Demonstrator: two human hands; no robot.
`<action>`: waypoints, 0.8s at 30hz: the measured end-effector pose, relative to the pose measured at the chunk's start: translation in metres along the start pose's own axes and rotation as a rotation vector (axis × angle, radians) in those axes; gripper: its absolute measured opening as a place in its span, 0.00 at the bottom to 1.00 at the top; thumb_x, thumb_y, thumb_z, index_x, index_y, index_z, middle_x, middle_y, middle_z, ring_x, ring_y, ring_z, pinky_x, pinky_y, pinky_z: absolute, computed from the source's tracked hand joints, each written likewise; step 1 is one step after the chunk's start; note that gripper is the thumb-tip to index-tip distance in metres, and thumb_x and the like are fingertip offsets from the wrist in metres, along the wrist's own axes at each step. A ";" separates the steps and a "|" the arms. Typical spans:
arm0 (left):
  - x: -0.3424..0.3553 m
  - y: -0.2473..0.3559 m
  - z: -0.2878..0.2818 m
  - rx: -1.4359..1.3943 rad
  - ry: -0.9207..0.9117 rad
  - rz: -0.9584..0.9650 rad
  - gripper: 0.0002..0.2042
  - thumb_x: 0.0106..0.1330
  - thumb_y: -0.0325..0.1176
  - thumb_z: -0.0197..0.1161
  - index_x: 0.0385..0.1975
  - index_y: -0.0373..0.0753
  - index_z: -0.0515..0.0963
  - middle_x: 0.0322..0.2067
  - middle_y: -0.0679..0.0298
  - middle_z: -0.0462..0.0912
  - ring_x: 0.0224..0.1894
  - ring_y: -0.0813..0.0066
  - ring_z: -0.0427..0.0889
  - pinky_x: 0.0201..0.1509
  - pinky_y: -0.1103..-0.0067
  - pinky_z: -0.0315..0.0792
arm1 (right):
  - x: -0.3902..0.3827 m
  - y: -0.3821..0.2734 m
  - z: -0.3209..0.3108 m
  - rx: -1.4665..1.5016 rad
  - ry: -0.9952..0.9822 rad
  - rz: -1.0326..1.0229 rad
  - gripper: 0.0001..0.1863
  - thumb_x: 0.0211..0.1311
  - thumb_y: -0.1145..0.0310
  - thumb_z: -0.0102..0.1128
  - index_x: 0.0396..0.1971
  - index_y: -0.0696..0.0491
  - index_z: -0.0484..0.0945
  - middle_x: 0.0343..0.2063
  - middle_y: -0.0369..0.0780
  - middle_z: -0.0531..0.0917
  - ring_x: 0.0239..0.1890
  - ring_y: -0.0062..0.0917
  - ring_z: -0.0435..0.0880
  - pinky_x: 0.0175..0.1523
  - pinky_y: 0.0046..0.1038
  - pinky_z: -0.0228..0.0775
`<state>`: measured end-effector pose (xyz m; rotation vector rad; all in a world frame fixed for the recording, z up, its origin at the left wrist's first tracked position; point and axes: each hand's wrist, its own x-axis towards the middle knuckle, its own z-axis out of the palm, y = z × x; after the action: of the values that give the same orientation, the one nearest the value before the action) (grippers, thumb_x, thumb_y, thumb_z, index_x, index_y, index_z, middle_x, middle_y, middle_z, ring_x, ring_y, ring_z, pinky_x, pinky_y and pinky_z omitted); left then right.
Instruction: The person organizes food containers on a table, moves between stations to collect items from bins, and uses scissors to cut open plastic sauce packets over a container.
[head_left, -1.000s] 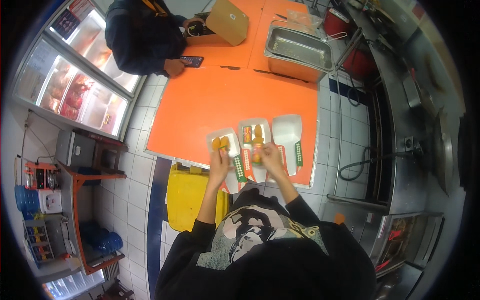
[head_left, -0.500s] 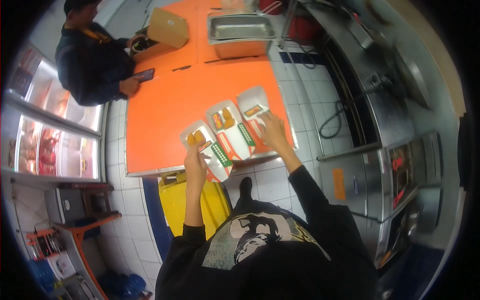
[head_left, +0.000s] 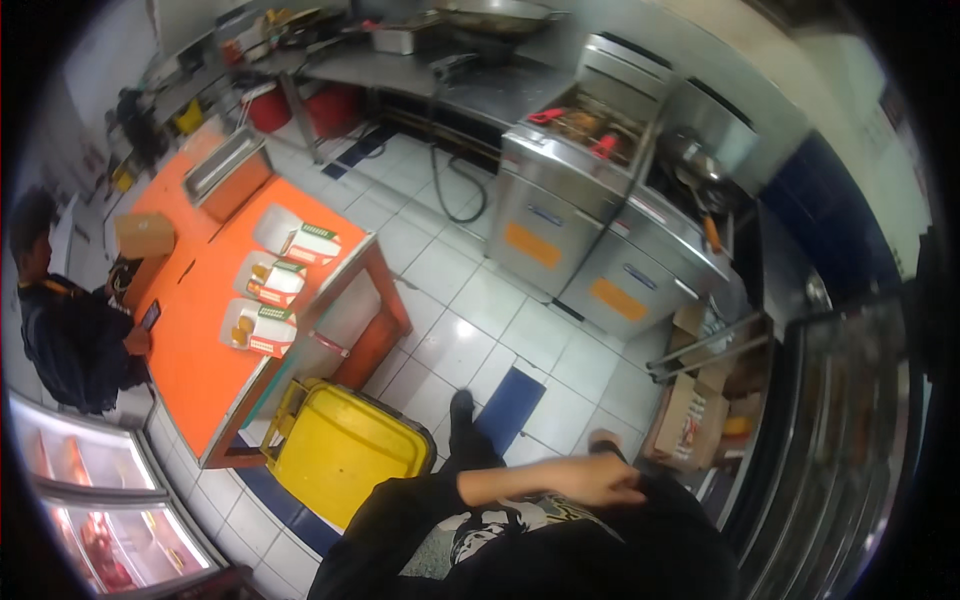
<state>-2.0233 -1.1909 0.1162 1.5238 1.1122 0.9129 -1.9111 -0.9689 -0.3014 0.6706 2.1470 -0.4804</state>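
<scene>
My left hand (head_left: 605, 480) reaches across my body, its curled fingers at the black sleeve (head_left: 655, 505) of my right arm and seemingly gripping the cloth. Just beyond it, only a small part of my right hand (head_left: 604, 438) shows; its fingers are hidden. Both hands are away from the orange table (head_left: 215, 370). Three open paper food boxes stand in a row near its edge. The nearest box (head_left: 262, 338) and the middle box (head_left: 285, 290) hold golden-brown fried pieces. In the farthest box (head_left: 318, 243) no fried pieces show.
A yellow lidded bin (head_left: 345, 450) stands beside the table. Fryers (head_left: 545, 215) and a stove with a pan (head_left: 690, 155) line the far wall. Cartons (head_left: 690, 430) sit on a shelf at right, near a glass cabinet (head_left: 830, 450). Another person (head_left: 70, 335) holds a phone.
My body and view have turned right, away from the table. Both hands have left the food boxes, which stay on the table. My left hand has crossed to my right sleeve.
</scene>
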 end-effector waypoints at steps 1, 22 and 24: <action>0.020 0.006 0.031 0.012 -0.027 0.006 0.15 0.64 0.40 0.54 0.26 0.32 0.69 0.19 0.56 0.74 0.21 0.65 0.74 0.26 0.72 0.67 | -0.024 0.029 0.018 0.110 0.009 0.059 0.13 0.51 0.67 0.51 0.37 0.54 0.75 0.32 0.48 0.80 0.36 0.39 0.79 0.38 0.39 0.71; -0.125 0.084 0.513 -1.290 -0.479 -0.004 0.23 0.63 0.47 0.55 0.47 0.32 0.69 0.35 0.70 0.73 0.33 0.84 0.71 0.37 0.84 0.67 | -0.394 0.004 0.019 1.365 0.948 -0.376 0.10 0.54 0.72 0.54 0.37 0.58 0.77 0.29 0.43 0.80 0.28 0.28 0.82 0.25 0.28 0.79; -0.123 0.057 0.544 -1.059 -0.575 -0.131 0.24 0.61 0.46 0.58 0.48 0.32 0.69 0.40 0.65 0.75 0.38 0.81 0.74 0.43 0.83 0.69 | -0.458 -0.049 0.020 1.216 0.918 -0.529 0.09 0.56 0.72 0.53 0.35 0.58 0.77 0.29 0.43 0.80 0.25 0.28 0.82 0.24 0.27 0.79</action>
<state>-1.5390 -1.4662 0.0518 0.7165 0.1967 0.7068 -1.6890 -1.1544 0.0576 1.0721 2.7161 -2.2092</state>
